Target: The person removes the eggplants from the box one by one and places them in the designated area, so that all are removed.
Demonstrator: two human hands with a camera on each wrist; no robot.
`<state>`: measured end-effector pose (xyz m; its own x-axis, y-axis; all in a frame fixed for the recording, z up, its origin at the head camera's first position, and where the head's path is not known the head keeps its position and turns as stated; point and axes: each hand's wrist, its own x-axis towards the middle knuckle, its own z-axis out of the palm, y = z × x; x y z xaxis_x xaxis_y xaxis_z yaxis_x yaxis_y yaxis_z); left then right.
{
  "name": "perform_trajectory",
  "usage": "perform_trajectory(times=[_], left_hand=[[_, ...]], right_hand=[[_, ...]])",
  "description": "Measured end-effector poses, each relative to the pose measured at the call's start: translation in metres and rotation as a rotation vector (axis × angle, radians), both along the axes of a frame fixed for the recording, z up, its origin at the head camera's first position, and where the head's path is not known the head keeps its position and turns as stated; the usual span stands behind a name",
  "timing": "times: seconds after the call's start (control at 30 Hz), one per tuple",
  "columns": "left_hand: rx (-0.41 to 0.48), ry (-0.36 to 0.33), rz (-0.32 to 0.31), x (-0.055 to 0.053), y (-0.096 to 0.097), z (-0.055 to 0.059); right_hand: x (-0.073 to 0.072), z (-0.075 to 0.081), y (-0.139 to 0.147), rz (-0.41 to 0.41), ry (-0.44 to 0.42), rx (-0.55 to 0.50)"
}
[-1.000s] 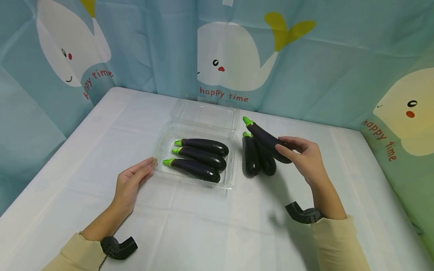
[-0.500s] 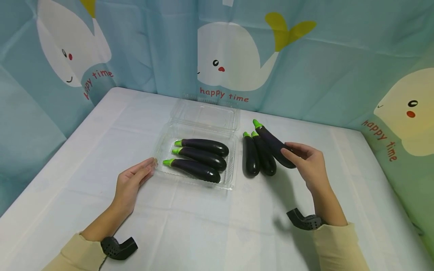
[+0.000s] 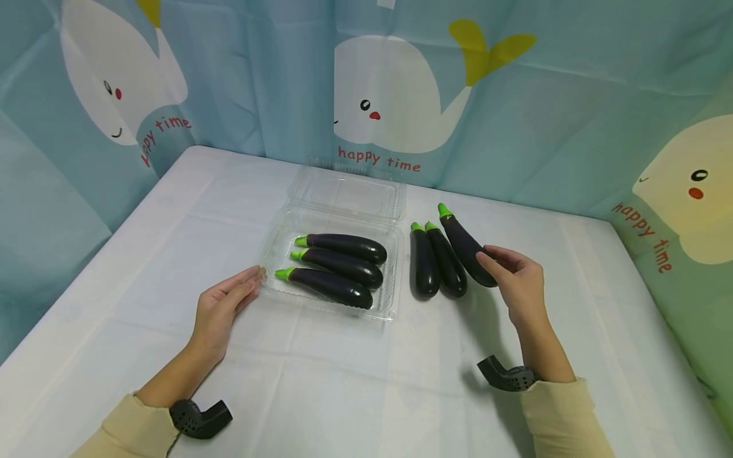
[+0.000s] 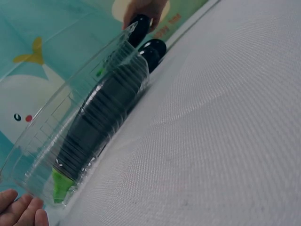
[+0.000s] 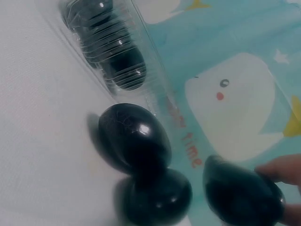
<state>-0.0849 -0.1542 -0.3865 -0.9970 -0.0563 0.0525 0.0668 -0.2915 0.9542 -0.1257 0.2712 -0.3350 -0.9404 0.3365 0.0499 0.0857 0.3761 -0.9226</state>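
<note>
In the head view, my right hand (image 3: 521, 283) grips an eggplant (image 3: 465, 247) near its thick end, its green stem pointing up and away. Two more eggplants (image 3: 425, 262) lie side by side just left of it. A clear plastic clamshell box (image 3: 395, 273), lid folded back, stands left of them with three eggplants (image 3: 338, 261) inside, stems toward the left. My left hand (image 3: 220, 312) touches the box's near left corner with outstretched fingers. The right wrist view shows the rounded end of the held eggplant (image 5: 242, 195) between thumb and fingers.
The transparent lid (image 3: 346, 194) lies back toward the blue curtain (image 3: 286, 76), which has whale prints and borders the white-covered table (image 3: 343, 388) at the back and sides. Black wrist devices (image 3: 200, 420) sit on both wrists.
My right hand has moved the held eggplant rightward and slightly nearer, off the two lying ones and beside them. The left hand and the box have stayed in place.
</note>
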Motion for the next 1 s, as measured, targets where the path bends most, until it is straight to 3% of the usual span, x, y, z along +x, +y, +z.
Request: perform_trajectory(times=[0.17, 0.3, 0.53, 1.0], left_hand=[[0.003, 0.004, -0.004, 0.000, 0.000, 0.000], [0.009, 0.008, -0.008, 0.000, 0.000, 0.000], [0.012, 0.008, -0.006, 0.000, 0.000, 0.000], [0.003, -0.001, -0.007, 0.000, 0.000, 0.001]], right_hand=[[0.004, 0.013, -0.009, -0.047, -0.052, -0.026], [0.001, 0.010, -0.006, -0.098, -0.089, -0.098], [-0.005, 0.002, 0.002, -0.123, -0.081, -0.229], [-0.008, -0.012, 0.002, -0.150, -0.150, -0.089]])
